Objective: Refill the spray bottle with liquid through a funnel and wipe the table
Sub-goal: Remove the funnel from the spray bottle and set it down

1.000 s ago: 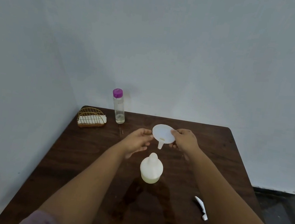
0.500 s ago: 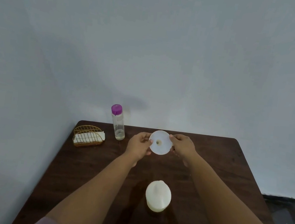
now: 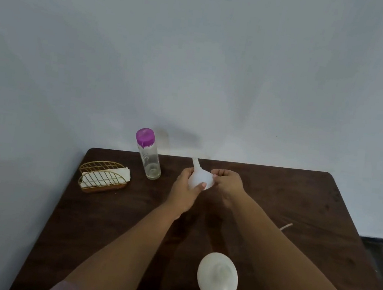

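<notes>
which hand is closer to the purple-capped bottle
Left. The left hand holds the funnel just right of the purple-capped bottle; the right hand grips the funnel's far side, farther away.

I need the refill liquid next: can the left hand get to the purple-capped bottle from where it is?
Probably yes, once it lets go. The left hand is gripping the funnel together with the right hand. The purple-capped bottle stands upright just to its left on the table, with nothing between them.
</notes>
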Motion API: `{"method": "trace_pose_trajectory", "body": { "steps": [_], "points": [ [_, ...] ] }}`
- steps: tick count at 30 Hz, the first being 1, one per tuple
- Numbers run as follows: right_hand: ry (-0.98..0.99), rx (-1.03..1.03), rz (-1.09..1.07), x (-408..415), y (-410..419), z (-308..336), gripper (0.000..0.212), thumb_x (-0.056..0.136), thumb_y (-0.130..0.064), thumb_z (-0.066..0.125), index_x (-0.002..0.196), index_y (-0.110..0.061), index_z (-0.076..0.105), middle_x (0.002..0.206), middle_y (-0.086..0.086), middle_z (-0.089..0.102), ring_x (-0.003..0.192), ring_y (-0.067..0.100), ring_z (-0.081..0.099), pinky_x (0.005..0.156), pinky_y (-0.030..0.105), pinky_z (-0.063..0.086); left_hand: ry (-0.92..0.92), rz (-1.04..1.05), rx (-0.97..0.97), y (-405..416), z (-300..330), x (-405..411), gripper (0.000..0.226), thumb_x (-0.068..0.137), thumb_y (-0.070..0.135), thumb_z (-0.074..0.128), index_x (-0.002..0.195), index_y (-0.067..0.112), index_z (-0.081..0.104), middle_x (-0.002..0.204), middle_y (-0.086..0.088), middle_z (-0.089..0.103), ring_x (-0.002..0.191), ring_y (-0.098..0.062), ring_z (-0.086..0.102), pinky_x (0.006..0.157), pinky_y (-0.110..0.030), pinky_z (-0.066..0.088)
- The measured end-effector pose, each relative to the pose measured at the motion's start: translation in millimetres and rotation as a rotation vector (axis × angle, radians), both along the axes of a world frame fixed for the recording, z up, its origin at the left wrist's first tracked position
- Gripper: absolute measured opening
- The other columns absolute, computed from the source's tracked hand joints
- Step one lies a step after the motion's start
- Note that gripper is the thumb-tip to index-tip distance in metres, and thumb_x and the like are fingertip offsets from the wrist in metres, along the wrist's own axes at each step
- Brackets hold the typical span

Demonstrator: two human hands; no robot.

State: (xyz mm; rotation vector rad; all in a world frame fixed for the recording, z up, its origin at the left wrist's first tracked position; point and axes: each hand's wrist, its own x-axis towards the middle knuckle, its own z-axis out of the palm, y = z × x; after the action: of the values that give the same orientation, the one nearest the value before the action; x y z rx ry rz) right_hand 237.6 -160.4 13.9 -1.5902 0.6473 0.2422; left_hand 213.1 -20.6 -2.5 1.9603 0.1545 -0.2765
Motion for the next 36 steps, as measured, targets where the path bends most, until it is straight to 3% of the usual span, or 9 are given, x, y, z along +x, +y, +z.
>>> {"method": "trace_pose_trajectory", "body": {
  "steps": [7,11,16,19,22,24,28,31,36],
  "points": [
    [-0.035,0.055,0.102,18,18,-34,0.033,0.089,0.004,0.045,0.114,-0.013,0.058,0.121,0.011,0.057,0.107,0.024,0.057,0.088,0.036,0.053,-0.215,-0.08,0.202,14,-32,30,0.05,0.091,0.016,0.064,0.138,0.017,0.047,0.139,-0.006,0.048,0.125,-0.021,0.049,0.102,-0.032,0.043],
    [-0.098,-0.226,0.263,22,24,-49,0.046,0.089,0.001,0.05,0.131,-0.018,0.049,0.133,0.003,0.043,0.107,0.016,0.05,0.084,0.026,0.046,-0.222,-0.105,0.228,18,-53,44,0.047,0.092,0.013,0.063,0.137,0.017,0.05,0.135,-0.003,0.056,0.123,-0.021,0.053,0.102,-0.039,0.046],
    [-0.112,-0.454,0.445,30,25,-64,0.059,0.085,-0.01,0.063,0.138,-0.022,0.04,0.14,0.005,0.035,0.124,0.025,0.042,0.101,0.034,0.041,-0.239,-0.155,0.26,21,-69,51,0.047,0.092,0.015,0.062,0.137,0.021,0.049,0.133,0.0,0.057,0.121,-0.019,0.054,0.099,-0.031,0.046],
    [-0.104,-0.476,0.481,31,25,-73,0.061,0.084,-0.018,0.065,0.139,-0.022,0.038,0.139,0.006,0.038,0.129,0.028,0.037,0.106,0.039,0.037,-0.212,-0.22,0.345,23,-75,48,0.058,0.093,0.015,0.062,0.146,0.019,0.039,0.147,-0.004,0.045,0.132,-0.022,0.046,0.106,-0.036,0.043],
    [-0.1,-0.621,0.543,27,23,-77,0.06,0.085,-0.027,0.062,0.139,-0.027,0.036,0.141,0.0,0.039,0.139,0.028,0.022,0.111,0.041,0.026,-0.176,-0.303,0.428,22,-78,39,0.07,0.094,0.012,0.058,0.154,0.015,0.021,0.161,-0.005,0.021,0.145,-0.024,0.029,0.115,-0.035,0.033],
    [-0.083,-0.674,0.55,23,23,-76,0.063,0.084,-0.027,0.062,0.14,-0.029,0.033,0.144,-0.001,0.037,0.143,0.028,0.015,0.11,0.048,0.028,-0.174,-0.296,0.435,22,-78,32,0.075,0.096,0.009,0.054,0.156,0.013,0.009,0.165,-0.003,0.006,0.151,-0.022,0.013,0.118,-0.033,0.025],
    [-0.185,-0.641,0.42,14,25,-61,0.068,0.081,-0.013,0.063,0.142,-0.023,0.033,0.141,0.007,0.038,0.134,0.029,0.026,0.105,0.04,0.034,-0.29,-0.156,0.413,18,-70,12,0.076,0.096,0.007,0.05,0.155,0.012,0.003,0.163,0.0,-0.012,0.151,-0.017,-0.008,0.121,-0.03,0.012],
    [-0.226,-0.618,0.336,3,24,-44,0.064,0.082,-0.011,0.062,0.14,-0.021,0.037,0.139,0.009,0.037,0.132,0.029,0.029,0.102,0.034,0.032,-0.337,-0.019,0.393,10,-58,-16,0.076,0.095,0.013,0.057,0.155,0.012,0.011,0.164,-0.004,-0.008,0.15,-0.018,-0.006,0.117,-0.031,0.016],
    [-0.267,-0.607,0.368,-38,17,-24,0.055,0.084,-0.019,0.064,0.133,-0.024,0.04,0.133,0.005,0.041,0.125,0.026,0.035,0.092,0.026,0.026,-0.313,0.094,0.348,-3,-34,-63,0.062,0.09,0.017,0.065,0.145,0.014,0.037,0.156,-0.007,0.025,0.144,-0.024,0.021,0.109,-0.033,0.032]
  ]
}}
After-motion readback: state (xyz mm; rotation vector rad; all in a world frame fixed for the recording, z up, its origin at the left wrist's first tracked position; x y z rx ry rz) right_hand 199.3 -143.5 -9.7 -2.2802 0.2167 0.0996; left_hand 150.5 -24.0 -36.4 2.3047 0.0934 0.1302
